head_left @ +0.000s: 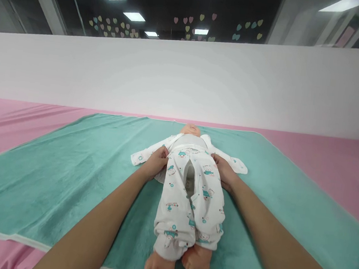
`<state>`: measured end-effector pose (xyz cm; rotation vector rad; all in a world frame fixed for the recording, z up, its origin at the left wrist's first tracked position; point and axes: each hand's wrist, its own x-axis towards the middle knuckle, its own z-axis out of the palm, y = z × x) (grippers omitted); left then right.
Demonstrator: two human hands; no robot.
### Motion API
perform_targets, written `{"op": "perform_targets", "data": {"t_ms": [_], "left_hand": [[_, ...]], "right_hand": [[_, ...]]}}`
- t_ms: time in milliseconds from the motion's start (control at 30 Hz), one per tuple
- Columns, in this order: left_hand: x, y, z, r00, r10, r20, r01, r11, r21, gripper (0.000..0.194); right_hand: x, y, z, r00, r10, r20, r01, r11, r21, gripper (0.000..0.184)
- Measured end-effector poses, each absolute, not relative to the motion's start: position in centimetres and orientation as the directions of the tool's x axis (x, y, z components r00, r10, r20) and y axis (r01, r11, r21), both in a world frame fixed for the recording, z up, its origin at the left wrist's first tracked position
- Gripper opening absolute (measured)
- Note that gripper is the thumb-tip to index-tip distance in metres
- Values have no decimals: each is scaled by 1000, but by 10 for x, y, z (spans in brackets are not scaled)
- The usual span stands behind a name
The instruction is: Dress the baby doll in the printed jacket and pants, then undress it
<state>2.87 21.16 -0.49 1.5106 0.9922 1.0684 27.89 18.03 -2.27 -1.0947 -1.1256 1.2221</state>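
Note:
A baby doll [191, 129] lies on its back, feet toward me, its bare feet [197, 258] showing at the near end. It wears white printed split-crotch pants [172, 198] and a white long-sleeved top [151, 152] with both sleeves spread outward. My left hand [156, 163] is at the left side of the pants' waist, fingers closed on the fabric there. On the opposite side, my right hand [223, 172] also has its fingers closed at the waist. The thumbs and fingertips are partly hidden by the cloth. A slit between the pant legs stands open.
Under the doll is a teal towel [65, 173] with a pale edge, laid over a pink sheet [324, 168]. White lettering shows at the towel's left. Behind rises a low white wall [185, 81], with dark glass [168, 3] bearing heart stickers above it.

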Motion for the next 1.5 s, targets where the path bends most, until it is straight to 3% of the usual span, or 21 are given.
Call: {"op": "perform_targets", "data": {"t_ms": [200, 467, 833, 1133, 1333, 1500], "left_hand": [[38, 204, 4, 256, 945, 203, 35, -219, 975, 21], [38, 205, 5, 165, 945, 283, 170, -310, 935, 11], [30, 213, 2, 105, 973, 203, 188, -220, 957, 14], [29, 211, 4, 183, 970, 162, 144, -190, 971, 19], [32, 206, 6, 144, 955, 258, 266, -289, 920, 16], [34, 207, 5, 88, 973, 213, 227, -228, 947, 16]], "right_hand": [[279, 180, -23, -43, 996, 78, -120, 72, -990, 18], [282, 185, -29, 27, 990, 138, 24, 138, -990, 8], [278, 181, -23, 239, 868, 436, 328, 351, -877, 17], [281, 189, -24, 263, 910, 321, 282, 246, -927, 21], [279, 185, -23, 282, 876, 391, 391, 267, -881, 24], [280, 184, -19, 262, 870, 419, 434, 282, -856, 26]]}}
